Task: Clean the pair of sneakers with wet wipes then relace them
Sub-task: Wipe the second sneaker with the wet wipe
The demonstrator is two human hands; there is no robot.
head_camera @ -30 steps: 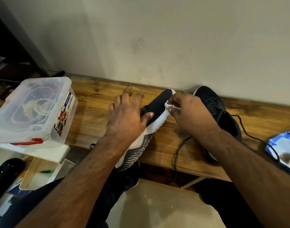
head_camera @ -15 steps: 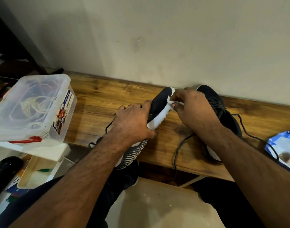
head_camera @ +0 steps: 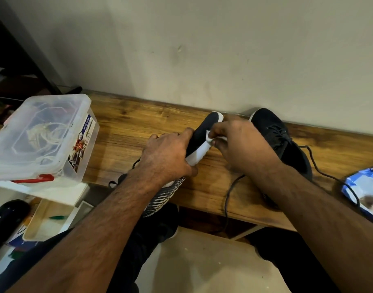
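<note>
1 person sits at a wooden bench point(head_camera: 139, 123) set against a plain wall point(head_camera: 223, 49). 2 dark sneakers are in view.

The first sneaker point(head_camera: 199, 135) is tilted on its side near the middle of the bench, toe toward the wall, heel hanging over the near edge. Its white sidewall faces right and its ribbed sole shows below the wrist. The left hand point(head_camera: 166, 157) grips this shoe across the middle, fingers curled over the dark upper and thumb against the white sidewall.

The right hand point(head_camera: 238, 140) pinches a small white wipe point(head_camera: 211, 138) between thumb and fingertips and holds it against the white sidewall close to the toe. Most of the wipe is hidden inside the hand.

The second sneaker point(head_camera: 280, 140) rests on the bench just right of the right hand, toe toward the wall, partly covered by the right forearm. Its lace point(head_camera: 321, 168) is loose: 1 strand runs right across the bench toward the pack, and another strand hangs over the near edge.

A blue and white pack of wipes point(head_camera: 363, 187) lies at the far right edge of the view. A clear plastic box point(head_camera: 43, 136) with a red latch sits at the left end, holding pale cords.
</note>
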